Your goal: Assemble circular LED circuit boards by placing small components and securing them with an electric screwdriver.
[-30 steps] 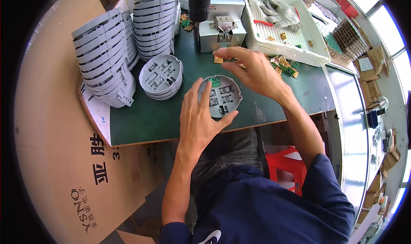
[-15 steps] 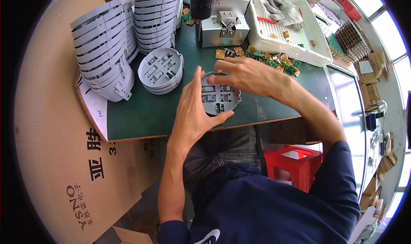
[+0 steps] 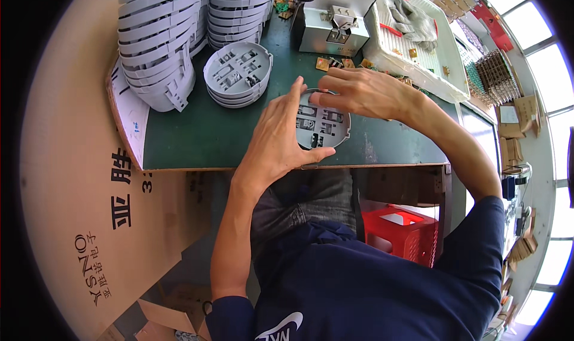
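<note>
A round grey plastic housing (image 3: 326, 117) with several slots and small metal parts lies at the table's near side. My left hand (image 3: 274, 139) cups its left rim, thumb along the near edge and fingers along the far left. My right hand (image 3: 368, 93) reaches over the far edge with bent fingers drawn together on the housing; whatever the fingertips pinch is hidden. Left of my hands stands a short stack of similar round housings (image 3: 238, 72). Just beyond my right hand lie small circuit boards (image 3: 323, 63), partly covered by it.
Tall stacks of grey housings (image 3: 158, 36) rise at the left. A silver metal fixture (image 3: 335, 33) stands at the back, beside a white tray (image 3: 445, 81) holding a grey glove (image 3: 412, 21). A red stool (image 3: 400, 227) sits under the table (image 3: 197, 144).
My viewpoint has shifted and tilted, so the table appears higher in the picture. Both hands stay at the same housing, with little visible change in their grip.
</note>
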`<state>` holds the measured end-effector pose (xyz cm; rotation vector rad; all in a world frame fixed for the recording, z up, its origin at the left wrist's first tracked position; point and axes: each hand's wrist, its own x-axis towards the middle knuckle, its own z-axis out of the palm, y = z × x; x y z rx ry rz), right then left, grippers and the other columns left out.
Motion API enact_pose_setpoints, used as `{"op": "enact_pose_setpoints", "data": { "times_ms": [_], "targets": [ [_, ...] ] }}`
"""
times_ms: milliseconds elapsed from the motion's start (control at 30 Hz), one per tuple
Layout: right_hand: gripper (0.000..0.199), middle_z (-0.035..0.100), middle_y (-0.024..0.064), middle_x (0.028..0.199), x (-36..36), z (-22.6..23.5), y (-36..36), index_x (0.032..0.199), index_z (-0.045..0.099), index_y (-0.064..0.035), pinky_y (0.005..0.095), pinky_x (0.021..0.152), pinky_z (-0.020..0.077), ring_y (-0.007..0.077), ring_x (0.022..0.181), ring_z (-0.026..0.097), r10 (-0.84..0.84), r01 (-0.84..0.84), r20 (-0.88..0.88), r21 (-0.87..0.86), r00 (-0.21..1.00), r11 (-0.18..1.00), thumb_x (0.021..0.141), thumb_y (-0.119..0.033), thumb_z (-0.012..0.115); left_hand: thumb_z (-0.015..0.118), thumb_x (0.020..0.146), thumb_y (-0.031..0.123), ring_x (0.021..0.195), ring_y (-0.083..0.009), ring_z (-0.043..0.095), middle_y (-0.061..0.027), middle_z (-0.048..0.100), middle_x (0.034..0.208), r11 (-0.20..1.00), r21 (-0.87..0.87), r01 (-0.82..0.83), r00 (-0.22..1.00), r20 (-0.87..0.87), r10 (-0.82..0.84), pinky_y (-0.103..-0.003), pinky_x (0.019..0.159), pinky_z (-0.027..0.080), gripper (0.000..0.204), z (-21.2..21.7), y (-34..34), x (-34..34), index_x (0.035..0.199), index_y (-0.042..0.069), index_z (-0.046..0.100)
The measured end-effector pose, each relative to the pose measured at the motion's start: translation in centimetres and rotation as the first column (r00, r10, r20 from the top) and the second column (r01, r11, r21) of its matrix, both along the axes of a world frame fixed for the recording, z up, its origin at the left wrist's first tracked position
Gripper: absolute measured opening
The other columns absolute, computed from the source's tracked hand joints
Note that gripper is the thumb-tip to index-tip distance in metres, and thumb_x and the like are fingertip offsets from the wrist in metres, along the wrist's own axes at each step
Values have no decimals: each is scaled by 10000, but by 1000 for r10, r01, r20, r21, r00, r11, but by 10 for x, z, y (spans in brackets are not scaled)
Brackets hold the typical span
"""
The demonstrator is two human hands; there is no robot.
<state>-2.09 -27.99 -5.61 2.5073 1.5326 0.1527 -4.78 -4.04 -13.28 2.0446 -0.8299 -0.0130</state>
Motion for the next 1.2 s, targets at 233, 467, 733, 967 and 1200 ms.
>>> {"op": "enact_pose_setpoints", "data": {
  "times_ms": [233,467,733,967,1200],
  "targets": [
    [474,630,101,1082,-4,30,9,1361,584,-80,405,747,620,304,916,706,-59,58,-34,-38,998,998,889,-54,625,943,663,395,1371,-370,474,-224,487,1506,998,18,53,998,18,-53,-448,1164,392,1254,1,1,6,1598,-36,227],
    [488,707,103,1101,-17,28,1,1364,636,-138,400,755,624,326,874,720,-158,255,-255,412,954,875,892,-97,754,870,818,351,1317,-344,544,-214,574,1414,946,-317,-64,998,-6,65,-429,1102,434,767,5,-3,-5,1410,-8,540],
    [399,740,106,1207,-51,-15,12,1260,668,-39,349,856,627,221,997,749,-232,361,-278,686,932,631,878,30,761,768,938,171,1084,-235,688,-112,745,1131,780,-573,-252,960,-249,127,-345,960,514,189,8,-20,-13,1048,20,744],
    [474,704,87,1267,-70,-21,31,1410,592,5,302,983,567,147,1141,671,52,808,-826,561,561,182,950,24,701,781,903,88,1007,-211,678,-54,751,1081,819,-522,-239,970,-84,229,-341,892,527,130,11,-23,-21,1019,37,753],
    [415,690,82,1301,-70,-41,29,1370,624,22,289,999,549,138,1127,660,177,818,-813,572,555,58,960,17,690,790,885,87,970,-227,663,-35,737,1049,844,-484,-233,945,92,314,-354,847,531,132,9,-29,-23,1007,52,754]
  ]
}}
